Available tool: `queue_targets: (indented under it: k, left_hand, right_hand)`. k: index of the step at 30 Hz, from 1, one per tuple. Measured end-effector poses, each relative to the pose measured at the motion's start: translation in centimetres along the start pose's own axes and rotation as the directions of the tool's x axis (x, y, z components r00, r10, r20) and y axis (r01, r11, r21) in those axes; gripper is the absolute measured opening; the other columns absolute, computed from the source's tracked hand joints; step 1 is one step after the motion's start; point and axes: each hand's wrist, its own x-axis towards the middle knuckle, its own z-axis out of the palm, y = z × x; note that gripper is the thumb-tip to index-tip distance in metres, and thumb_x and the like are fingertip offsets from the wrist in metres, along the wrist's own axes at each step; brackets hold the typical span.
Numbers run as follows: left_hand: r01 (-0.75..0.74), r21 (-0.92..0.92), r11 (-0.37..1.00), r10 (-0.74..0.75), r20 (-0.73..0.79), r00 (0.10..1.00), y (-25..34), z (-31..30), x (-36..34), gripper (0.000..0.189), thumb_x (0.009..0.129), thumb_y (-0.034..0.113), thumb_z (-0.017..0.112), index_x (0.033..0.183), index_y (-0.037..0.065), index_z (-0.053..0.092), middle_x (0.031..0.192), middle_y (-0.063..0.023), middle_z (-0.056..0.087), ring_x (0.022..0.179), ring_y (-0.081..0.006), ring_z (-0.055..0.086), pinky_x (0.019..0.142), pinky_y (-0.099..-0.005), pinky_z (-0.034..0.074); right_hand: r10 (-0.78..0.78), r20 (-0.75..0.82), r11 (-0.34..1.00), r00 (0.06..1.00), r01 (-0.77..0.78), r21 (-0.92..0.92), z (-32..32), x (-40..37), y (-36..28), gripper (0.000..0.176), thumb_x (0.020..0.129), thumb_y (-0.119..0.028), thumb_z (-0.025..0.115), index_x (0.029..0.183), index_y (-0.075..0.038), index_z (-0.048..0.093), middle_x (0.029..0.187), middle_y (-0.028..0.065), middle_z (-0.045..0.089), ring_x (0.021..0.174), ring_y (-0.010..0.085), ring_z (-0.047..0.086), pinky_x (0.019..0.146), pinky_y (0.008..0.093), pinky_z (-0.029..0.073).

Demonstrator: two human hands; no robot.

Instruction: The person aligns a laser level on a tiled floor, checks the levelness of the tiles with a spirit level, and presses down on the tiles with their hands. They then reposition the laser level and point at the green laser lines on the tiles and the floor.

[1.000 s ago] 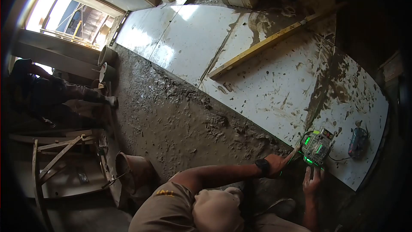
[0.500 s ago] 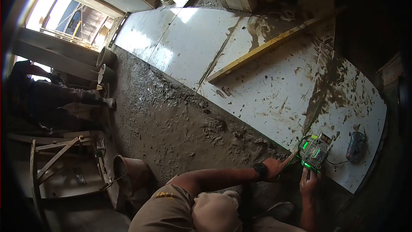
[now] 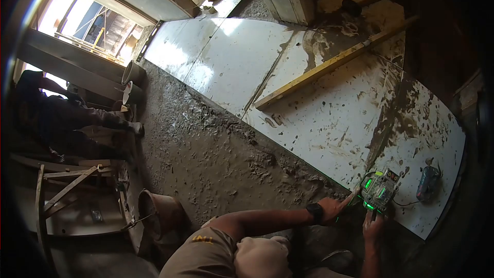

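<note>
A boxy laser level with glowing green lines sits on the mud-spotted white tile near its front edge. My left hand, with a dark watch on its wrist, stretches its fingers along the tile edge toward the level's left side. At the level's near side, my right hand has its fingers closed around a dark lower part of it. A thin cable runs from the level to a dark teal power pack on the same tile. Green light falls beside both hands.
A long yellow straightedge lies across the large white tiles. Wet mortar covers the floor on the left. A brown bucket stands near my leg, with more buckets by the window. Another person is at far left.
The view has shifted slightly, so the scene sits a little lower and further right. Both hands remain at the laser level, with little visible movement.
</note>
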Motion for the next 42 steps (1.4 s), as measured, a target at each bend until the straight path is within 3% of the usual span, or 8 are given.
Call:
queue_targets:
  k: [5,7,13,23,35,37,40,42]
  left_hand:
    - [-0.005,-0.013,1.0,0.005,0.027,1.0,0.3,-0.6,-0.2,0.098,0.079,0.013,0.064,0.158,0.006,0.006,0.076,-0.0253,0.065,0.067,-0.0448,0.064,0.059,-0.053,0.052]
    - [-0.034,0.006,0.999,0.034,-0.012,0.999,0.1,-0.4,-0.2,0.097,0.08,0.012,0.063,0.158,0.006,0.006,0.077,-0.025,0.065,0.067,-0.044,0.065,0.059,-0.0525,0.052]
    - [0.007,0.027,1.0,-0.007,-0.005,1.0,0.0,0.2,0.1,0.107,0.076,0.012,0.069,0.158,0.007,0.001,0.079,-0.024,0.067,0.069,-0.043,0.066,0.061,-0.0515,0.053]
    - [0.028,0.021,0.999,-0.029,0.032,0.999,0.2,0.0,0.1,0.113,0.072,0.012,0.074,0.158,0.007,0.001,0.08,-0.0241,0.067,0.068,-0.0425,0.066,0.061,-0.0505,0.054]
    - [0.008,0.02,1.0,-0.008,0.0,1.0,0.2,-0.4,-0.1,0.087,0.087,0.011,0.054,0.159,0.01,0.005,0.076,-0.0228,0.067,0.065,-0.0417,0.066,0.057,-0.0513,0.053]
    - [-0.011,0.025,1.0,0.011,-0.029,1.0,0.1,-0.1,-0.1,0.083,0.09,0.012,0.051,0.159,0.012,0.006,0.075,-0.0225,0.067,0.063,-0.0412,0.066,0.056,-0.0515,0.053]
    - [-0.013,0.025,1.0,0.013,-0.036,0.999,-0.1,0.2,0.0,0.08,0.091,0.011,0.049,0.159,0.013,0.007,0.074,-0.022,0.067,0.062,-0.0409,0.066,0.055,-0.0513,0.052]
    - [-0.01,0.026,1.0,0.011,-0.034,0.999,-0.1,0.2,0.0,0.08,0.091,0.012,0.049,0.159,0.013,0.007,0.073,-0.0218,0.067,0.062,-0.0408,0.066,0.055,-0.0512,0.052]
  right_hand:
    - [0.018,-0.015,0.999,1.0,-0.018,-0.031,0.0,0.1,-0.9,0.029,0.097,-0.012,0.056,0.121,0.003,0.06,0.116,0.0287,0.064,0.109,0.0496,0.059,0.088,0.0492,0.049]
    - [-0.084,-0.051,0.995,0.995,0.081,-0.06,0.4,0.1,-0.4,0.03,0.097,-0.011,0.057,0.123,0.004,0.06,0.119,0.0287,0.063,0.111,0.0485,0.058,0.089,0.0486,0.049]
    - [-0.006,-0.022,1.0,1.0,0.007,0.025,0.4,0.1,-1.2,0.029,0.097,-0.01,0.057,0.122,0.004,0.062,0.117,0.0275,0.064,0.109,0.0489,0.058,0.091,0.0483,0.048]
    - [-0.055,-0.04,0.998,0.998,0.055,0.015,0.8,-0.1,0.1,0.028,0.095,-0.009,0.058,0.119,0.003,0.064,0.115,0.0262,0.065,0.106,0.0488,0.059,0.091,0.049,0.048]
    - [-0.05,-0.034,0.992,0.998,0.046,-0.113,1.3,-0.6,1.4,0.029,0.094,-0.01,0.059,0.12,0.001,0.064,0.12,0.0251,0.064,0.111,0.0484,0.057,0.095,0.051,0.045]
    - [0.047,-0.006,0.998,0.999,-0.046,0.031,1.4,-0.7,1.3,0.029,0.095,-0.01,0.059,0.121,0.001,0.064,0.119,0.0256,0.064,0.11,0.0486,0.058,0.093,0.0504,0.047]
    - [-0.055,-0.047,0.996,0.997,0.052,-0.072,1.3,-0.4,1.3,0.029,0.095,-0.01,0.058,0.121,0.002,0.063,0.116,0.0259,0.065,0.109,0.0483,0.059,0.09,0.0489,0.049]
    - [-0.038,-0.034,0.999,0.999,0.037,-0.026,0.7,-0.1,0.2,0.029,0.095,-0.011,0.058,0.121,0.003,0.063,0.117,0.0261,0.065,0.109,0.0482,0.059,0.09,0.0491,0.049]
